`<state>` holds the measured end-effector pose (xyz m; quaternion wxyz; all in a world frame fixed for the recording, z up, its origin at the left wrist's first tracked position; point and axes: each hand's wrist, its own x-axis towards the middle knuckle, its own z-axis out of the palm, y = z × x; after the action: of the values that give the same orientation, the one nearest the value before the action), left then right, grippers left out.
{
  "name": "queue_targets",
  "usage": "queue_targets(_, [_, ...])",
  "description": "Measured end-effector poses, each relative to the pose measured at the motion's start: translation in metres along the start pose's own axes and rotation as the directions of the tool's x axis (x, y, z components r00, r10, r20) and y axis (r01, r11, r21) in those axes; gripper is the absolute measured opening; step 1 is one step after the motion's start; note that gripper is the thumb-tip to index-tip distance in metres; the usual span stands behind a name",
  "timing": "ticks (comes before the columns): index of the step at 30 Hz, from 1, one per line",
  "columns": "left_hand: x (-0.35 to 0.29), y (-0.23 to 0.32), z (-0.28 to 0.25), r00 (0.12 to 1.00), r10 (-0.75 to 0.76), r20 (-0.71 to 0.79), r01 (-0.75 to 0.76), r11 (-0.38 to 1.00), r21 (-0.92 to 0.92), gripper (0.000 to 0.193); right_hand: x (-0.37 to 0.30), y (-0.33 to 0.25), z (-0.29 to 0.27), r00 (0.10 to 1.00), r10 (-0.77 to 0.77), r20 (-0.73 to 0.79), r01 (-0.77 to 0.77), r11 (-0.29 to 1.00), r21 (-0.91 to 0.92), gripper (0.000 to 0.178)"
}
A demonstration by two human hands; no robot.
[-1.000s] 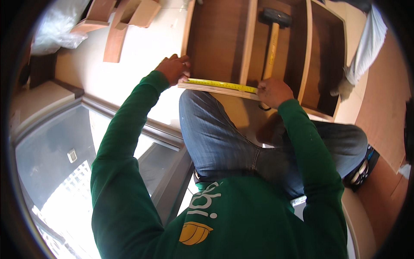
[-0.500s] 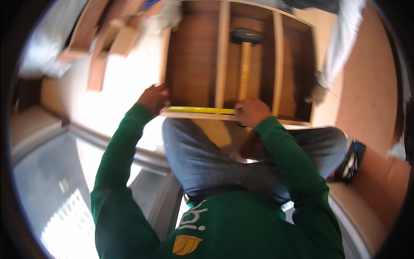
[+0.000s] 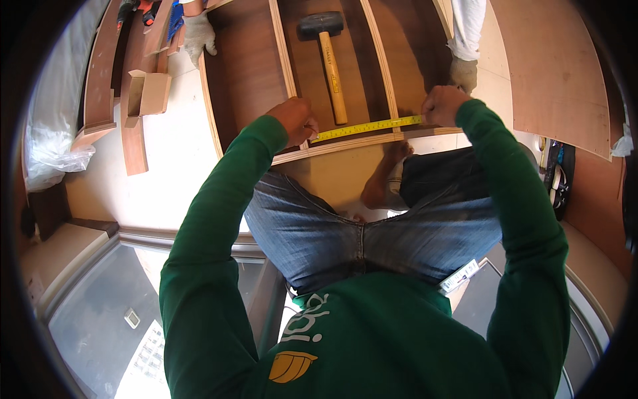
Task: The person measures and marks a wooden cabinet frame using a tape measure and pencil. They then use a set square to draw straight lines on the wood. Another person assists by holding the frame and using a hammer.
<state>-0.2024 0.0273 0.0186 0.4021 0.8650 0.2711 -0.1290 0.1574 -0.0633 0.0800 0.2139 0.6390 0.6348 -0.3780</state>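
We are stretching a yellow tape (image 3: 367, 126) left to right along the near edge of the wooden frame (image 3: 345, 142). Our left hand (image 3: 296, 120) is pinching one end and our right hand (image 3: 444, 105) is clenching the other, both equally near. A mallet (image 3: 325, 50) is lying just beyond.

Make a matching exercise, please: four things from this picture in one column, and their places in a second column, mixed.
1. mallet
2. tape measure
3. plastic sheet
4. gloved hand

a. far left, beside the planks
b. stretched along the frame's near edge, between left hand and right hand
c. top left, on the frame's corner
d. inside the frame, on the brown panel

Pairs: 1-d, 2-b, 3-a, 4-c
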Motion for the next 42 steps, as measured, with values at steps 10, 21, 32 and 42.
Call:
queue_targets(10, [0.008,-0.002,0.006,0.998,-0.017,0.062,0.008,0.99,0.138,0.008,0.014,0.008,0.05,0.986,-0.032,-0.161,0.042,0.997,0.059,0.021])
queue_targets(21, [-0.001,0.0,0.01,0.998,-0.062,0.012,0.059,0.982,0.177,0.01,0.029,0.011,0.064,0.994,0.041,-0.102,-0.041,0.999,0.0,0.019])
queue_targets(32, [-0.011,0.008,0.004,0.992,0.071,-0.107,-0.055,0.988,0.142,0.017,0.023,0.021,0.042,0.967,-0.146,-0.207,0.142,0.989,-0.038,0.017])
queue_targets(42, [-0.023,0.1,0.042,0.99,0.031,0.138,0.028,0.913,-0.407,0.023,-0.039,-0.095,0.062,0.97,-0.242,-0.007,0.24,0.957,0.161,0.04])
